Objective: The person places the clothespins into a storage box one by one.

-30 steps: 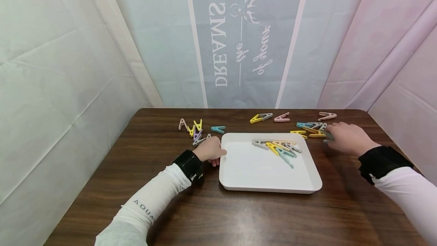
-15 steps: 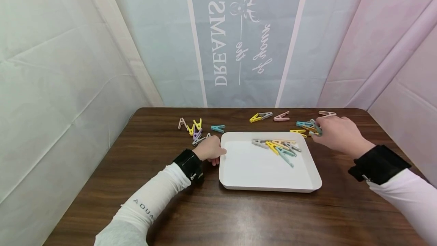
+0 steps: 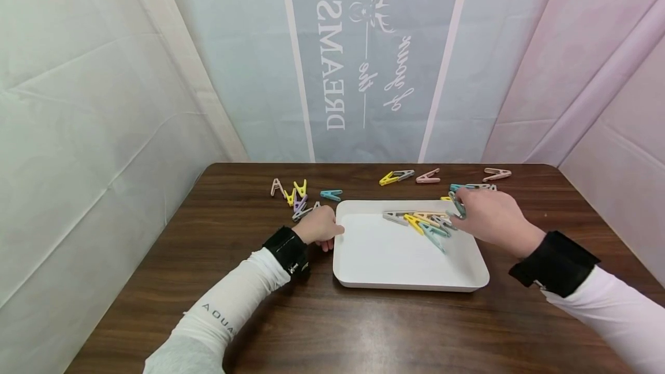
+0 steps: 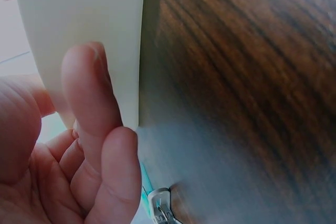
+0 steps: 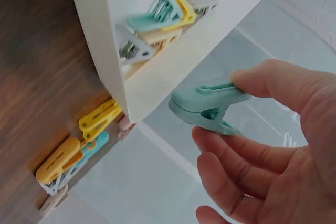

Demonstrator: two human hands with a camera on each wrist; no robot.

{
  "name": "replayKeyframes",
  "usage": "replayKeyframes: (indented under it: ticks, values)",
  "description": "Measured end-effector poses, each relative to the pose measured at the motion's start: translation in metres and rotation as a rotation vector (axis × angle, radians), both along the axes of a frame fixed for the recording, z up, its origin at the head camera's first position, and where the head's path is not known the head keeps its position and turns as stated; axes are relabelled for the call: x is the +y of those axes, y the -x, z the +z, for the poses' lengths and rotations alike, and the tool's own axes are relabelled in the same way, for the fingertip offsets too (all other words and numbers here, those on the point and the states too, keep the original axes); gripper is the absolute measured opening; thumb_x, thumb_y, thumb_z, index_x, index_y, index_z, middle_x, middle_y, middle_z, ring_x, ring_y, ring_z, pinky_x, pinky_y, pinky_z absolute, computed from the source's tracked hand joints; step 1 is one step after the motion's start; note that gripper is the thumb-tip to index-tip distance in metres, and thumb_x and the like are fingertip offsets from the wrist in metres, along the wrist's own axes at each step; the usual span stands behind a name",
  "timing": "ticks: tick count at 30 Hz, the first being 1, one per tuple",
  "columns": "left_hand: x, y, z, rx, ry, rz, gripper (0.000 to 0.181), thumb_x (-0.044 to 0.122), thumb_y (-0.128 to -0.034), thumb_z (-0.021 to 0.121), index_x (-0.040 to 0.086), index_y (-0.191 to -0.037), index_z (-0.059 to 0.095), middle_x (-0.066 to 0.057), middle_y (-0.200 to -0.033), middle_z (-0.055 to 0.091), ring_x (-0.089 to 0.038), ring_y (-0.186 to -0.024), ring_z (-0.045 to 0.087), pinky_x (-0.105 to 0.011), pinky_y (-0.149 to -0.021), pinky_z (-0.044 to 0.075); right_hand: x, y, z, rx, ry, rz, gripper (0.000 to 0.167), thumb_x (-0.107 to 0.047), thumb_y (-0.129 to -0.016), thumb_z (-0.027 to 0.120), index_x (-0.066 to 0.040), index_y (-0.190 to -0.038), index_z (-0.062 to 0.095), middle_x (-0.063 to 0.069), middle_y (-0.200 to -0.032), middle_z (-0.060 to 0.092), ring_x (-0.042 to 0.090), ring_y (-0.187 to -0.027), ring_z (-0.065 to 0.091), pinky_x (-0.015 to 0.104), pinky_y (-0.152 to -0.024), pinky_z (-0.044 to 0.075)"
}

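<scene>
A mint-green clothespin (image 5: 207,103) is pinched between the thumb and fingers of my right hand (image 3: 490,217), over the right rear corner of the white tray (image 3: 384,267). In the tray's rear right part lies a small pile of clothespins, a yellow clothespin (image 3: 414,224) among them. My left hand (image 3: 318,226) grips the tray's left rim, its thumb over the edge and its fingers (image 4: 86,93) against the outer wall.
Behind the tray lie a blue clothespin (image 3: 331,195), pink clothespins (image 3: 428,176) and several others. A cluster with a purple clothespin (image 3: 299,203) is near my left hand. A fabric curtain (image 3: 374,74) stands behind the wooden table (image 3: 363,328).
My right hand has picked up the mint-green clothespin from the cluster at the right and carried it left to the tray. The left hand stays on the rim.
</scene>
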State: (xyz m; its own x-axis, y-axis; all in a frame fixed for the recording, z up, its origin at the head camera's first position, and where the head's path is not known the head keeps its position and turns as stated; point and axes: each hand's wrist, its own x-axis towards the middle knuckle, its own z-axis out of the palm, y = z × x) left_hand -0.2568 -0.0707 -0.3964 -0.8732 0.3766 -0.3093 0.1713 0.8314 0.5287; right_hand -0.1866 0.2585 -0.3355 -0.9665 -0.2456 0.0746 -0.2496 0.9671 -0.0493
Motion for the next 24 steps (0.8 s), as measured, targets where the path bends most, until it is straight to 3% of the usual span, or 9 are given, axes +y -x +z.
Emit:
replayKeyframes:
  ticks: [5, 11, 17, 24]
  values:
    - [0.000, -0.001, 0.000, 0.012, -0.007, -0.005, 0.041, 0.016, -0.0938, 0.060, 0.003, -0.055, 0.063, -0.003, -0.047, 0.061, -0.014, -0.041, 0.060, -0.027, -0.043, 0.047, 0.000, -0.002, -0.011, -0.039, 0.019, -0.033, 0.041, -0.024, -0.082, 0.073, 0.008, -0.105, 0.061, -0.001, -0.060, 0.050, 0.014, -0.052, 0.044, 0.028, -0.044, 0.031]
    - [0.000, 0.000, -0.003, 0.016, -0.005, -0.003, 0.042, 0.016, -0.0938, 0.060, 0.004, -0.054, 0.062, -0.003, -0.047, 0.061, -0.015, -0.042, 0.061, -0.026, -0.042, 0.046, -0.004, -0.001, -0.023, -0.084, -0.023, -0.046, 0.031, -0.024, -0.080, 0.074, 0.002, -0.092, 0.065, 0.000, -0.058, 0.047, 0.016, -0.052, 0.043, 0.028, -0.045, 0.030]
    - [0.000, 0.002, -0.007, 0.017, 0.004, -0.003, 0.043, 0.017, -0.0940, 0.060, 0.004, -0.053, 0.062, -0.003, -0.047, 0.061, -0.015, -0.043, 0.061, -0.025, -0.042, 0.045, -0.009, 0.001, -0.031, -0.128, -0.095, -0.030, 0.034, -0.028, -0.080, 0.077, 0.002, -0.091, 0.067, 0.000, -0.059, 0.049, 0.017, -0.052, 0.044, 0.029, -0.047, 0.032]
    - [0.000, 0.001, -0.006, 0.007, -0.002, 0.000, 0.043, 0.017, -0.0942, 0.060, 0.004, -0.054, 0.063, -0.003, -0.048, 0.061, -0.015, -0.044, 0.062, -0.026, -0.043, 0.047, -0.010, 0.001, -0.039, -0.151, -0.099, 0.000, 0.033, -0.027, -0.080, 0.077, 0.002, -0.092, 0.068, 0.002, -0.064, 0.052, 0.018, -0.054, 0.044, 0.029, -0.050, 0.032]
